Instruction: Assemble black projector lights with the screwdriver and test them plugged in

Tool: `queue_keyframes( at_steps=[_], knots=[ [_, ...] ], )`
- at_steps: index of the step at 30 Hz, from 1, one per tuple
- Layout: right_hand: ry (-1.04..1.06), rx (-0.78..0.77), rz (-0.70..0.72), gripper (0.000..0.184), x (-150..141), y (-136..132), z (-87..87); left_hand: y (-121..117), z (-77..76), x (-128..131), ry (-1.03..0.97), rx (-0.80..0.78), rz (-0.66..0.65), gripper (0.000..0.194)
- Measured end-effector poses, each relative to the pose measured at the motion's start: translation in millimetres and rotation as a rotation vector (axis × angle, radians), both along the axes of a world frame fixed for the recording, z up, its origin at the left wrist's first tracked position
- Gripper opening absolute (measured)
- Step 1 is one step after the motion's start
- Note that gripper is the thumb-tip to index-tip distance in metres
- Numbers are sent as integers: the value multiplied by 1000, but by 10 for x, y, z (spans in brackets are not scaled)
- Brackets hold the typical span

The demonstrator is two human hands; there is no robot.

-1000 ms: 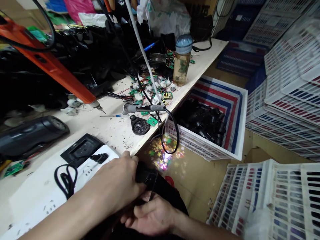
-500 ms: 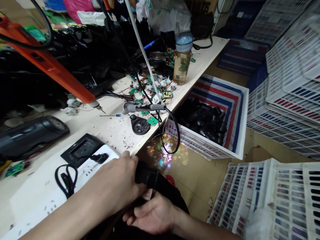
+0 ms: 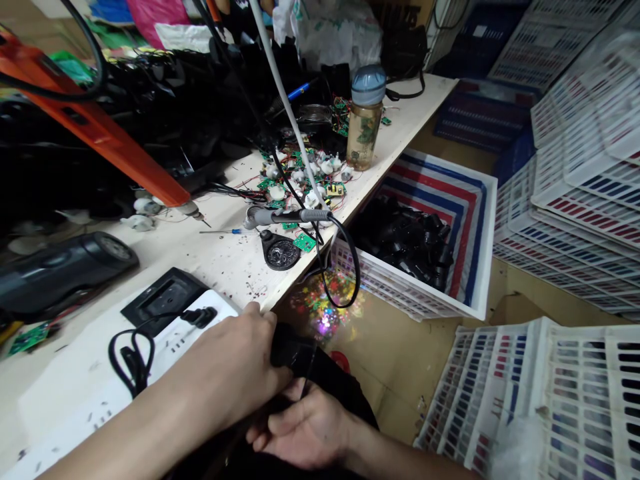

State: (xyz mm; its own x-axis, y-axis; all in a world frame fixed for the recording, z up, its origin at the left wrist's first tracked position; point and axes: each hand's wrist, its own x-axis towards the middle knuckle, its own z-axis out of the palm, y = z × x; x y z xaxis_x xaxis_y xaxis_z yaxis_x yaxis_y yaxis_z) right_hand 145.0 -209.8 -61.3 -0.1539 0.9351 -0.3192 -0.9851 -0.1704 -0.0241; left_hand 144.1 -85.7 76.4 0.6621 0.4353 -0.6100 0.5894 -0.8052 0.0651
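Observation:
Beside the table's front edge, my left hand (image 3: 240, 357) is closed, back of the hand up, over a dark thing (image 3: 293, 350) that merges with the black clothing behind it. Lower down, my right hand (image 3: 307, 423) is turned partly palm up with its fingers curled. A thin dark strip (image 3: 309, 370) rises by its fingertips. What either hand grips is hidden in shadow. Closest to the left hand lies a white power strip (image 3: 165, 357) with a black plug (image 3: 199, 315) in it. Coloured light spots (image 3: 327, 307) shine on the floor beyond the hands.
A soldering iron (image 3: 285, 215) lies across the table (image 3: 235, 267) near circuit boards (image 3: 305, 241). An orange electric screwdriver (image 3: 115, 143) hangs at left, over a black flashlight (image 3: 70, 270). A bottle (image 3: 365, 120) stands farther back. White crates (image 3: 565, 393) fill the right side.
The coloured light spots on the floor have shifted and changed in pattern. Both hands stay in nearly the same place.

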Motion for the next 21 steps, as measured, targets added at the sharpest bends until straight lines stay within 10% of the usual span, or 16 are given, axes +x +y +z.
queue_keyframes(
  at_steps=[21],
  knots=[
    [7, 13, 22, 38, 54, 14, 32, -4, -40, -14, 6, 29, 1, 34]
  ],
)
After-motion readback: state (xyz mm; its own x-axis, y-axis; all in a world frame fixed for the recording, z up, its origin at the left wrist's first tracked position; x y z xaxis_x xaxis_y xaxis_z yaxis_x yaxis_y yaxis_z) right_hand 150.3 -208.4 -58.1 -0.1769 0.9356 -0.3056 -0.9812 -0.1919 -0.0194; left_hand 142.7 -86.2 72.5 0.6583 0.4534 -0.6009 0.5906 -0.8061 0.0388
